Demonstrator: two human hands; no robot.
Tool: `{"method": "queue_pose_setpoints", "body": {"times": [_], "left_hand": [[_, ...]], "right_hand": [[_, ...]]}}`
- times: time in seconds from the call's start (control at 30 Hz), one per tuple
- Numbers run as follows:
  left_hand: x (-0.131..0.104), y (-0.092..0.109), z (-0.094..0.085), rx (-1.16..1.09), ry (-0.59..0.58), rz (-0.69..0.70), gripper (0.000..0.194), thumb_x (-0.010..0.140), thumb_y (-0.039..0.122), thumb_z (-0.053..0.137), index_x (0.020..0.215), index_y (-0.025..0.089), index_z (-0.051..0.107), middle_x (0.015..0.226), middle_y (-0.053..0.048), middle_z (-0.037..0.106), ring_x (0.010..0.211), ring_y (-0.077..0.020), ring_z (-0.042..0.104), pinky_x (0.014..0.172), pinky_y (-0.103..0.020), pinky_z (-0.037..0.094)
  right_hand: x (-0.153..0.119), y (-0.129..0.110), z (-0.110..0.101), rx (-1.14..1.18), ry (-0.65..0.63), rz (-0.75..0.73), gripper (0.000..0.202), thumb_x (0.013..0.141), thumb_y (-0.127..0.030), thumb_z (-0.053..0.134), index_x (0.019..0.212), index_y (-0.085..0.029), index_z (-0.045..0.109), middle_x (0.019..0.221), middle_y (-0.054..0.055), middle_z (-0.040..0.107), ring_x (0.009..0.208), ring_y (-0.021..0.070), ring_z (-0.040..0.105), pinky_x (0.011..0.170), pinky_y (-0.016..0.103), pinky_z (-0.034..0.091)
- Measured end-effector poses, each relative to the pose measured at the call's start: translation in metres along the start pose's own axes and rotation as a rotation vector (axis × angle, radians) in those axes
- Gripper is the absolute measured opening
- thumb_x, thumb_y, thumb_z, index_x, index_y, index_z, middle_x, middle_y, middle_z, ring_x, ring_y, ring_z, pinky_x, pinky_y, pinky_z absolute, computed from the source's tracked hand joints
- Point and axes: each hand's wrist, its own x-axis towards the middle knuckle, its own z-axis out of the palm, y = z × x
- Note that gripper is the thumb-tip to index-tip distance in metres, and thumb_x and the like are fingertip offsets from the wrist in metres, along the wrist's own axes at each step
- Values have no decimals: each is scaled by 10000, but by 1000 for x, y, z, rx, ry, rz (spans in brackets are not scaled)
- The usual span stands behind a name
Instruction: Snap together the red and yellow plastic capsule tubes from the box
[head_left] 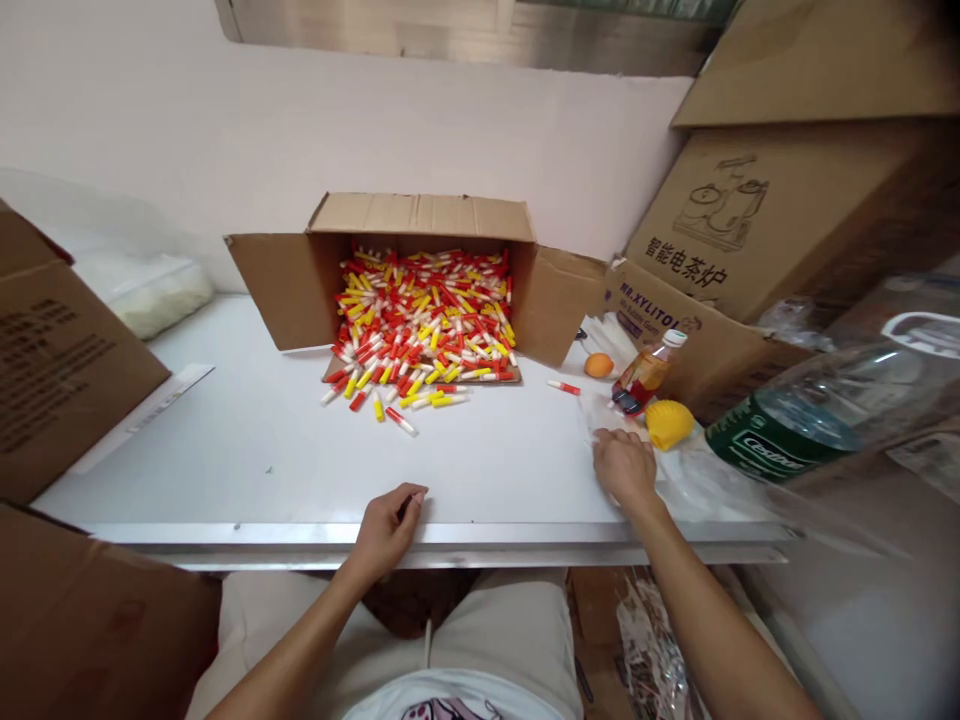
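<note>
My left hand [390, 530] rests at the front edge of the white table [285, 490], its fingers curled in and nothing visible in them. Farther right, my right hand [626, 468] lies on clear plastic bags [694, 485]. Its fingers are bent down and closed on the thin plastic; the fingertips are partly hidden. Beyond my hands, a cardboard box [420, 215] lies on its side, opening toward me. Small tubes with red or yellow caps and whitish bodies [427, 320] spill from it onto the table. One red-and-white tube [563, 387] lies apart, nearer my right hand.
Beside my right hand are a yellow foam fruit net [668, 425], a drink bottle [649, 372] and an orange fruit [598, 365]. A large water bottle [787, 435] and stacked cartons [720, 220] crowd the right. Another carton [71, 370] stands at the left.
</note>
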Motion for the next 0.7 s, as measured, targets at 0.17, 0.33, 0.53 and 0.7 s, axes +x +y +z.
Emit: {"method": "queue_pose_setpoints", "body": {"times": [0.17,0.33,0.53,0.7], "left_hand": [[0,0,1,12,-9,11,326,890,394,396,914,177,639,672,11,624,615,-126,544,605,-222,417],[0,0,2,42,-31,6,335,890,406,386,904,184,636,668,12,621,608,-124,538,594,-220,418],[-1,3,2,77,-38,0,346,885,419,394,914,177,640,652,1,614,591,-132,532,586,-236,425],[0,2,3,62,-29,8,311,888,385,405,921,182,639,730,-18,653,656,-142,573,628,-239,444]], "right_hand": [[14,-5,-15,66,-2,4,391,905,-366,380,1126,-129,600,1068,155,610,1026,284,518,831,374,360],[67,34,-69,177,66,233,477,935,-372,254,1190,-87,539,1139,213,566,959,287,583,733,347,409],[124,79,-111,166,17,309,447,919,-360,342,1163,-37,531,1111,255,578,1029,318,561,778,370,400],[159,94,-99,128,14,317,558,927,-420,333,1162,43,537,1078,328,562,988,312,562,729,380,384]]}}
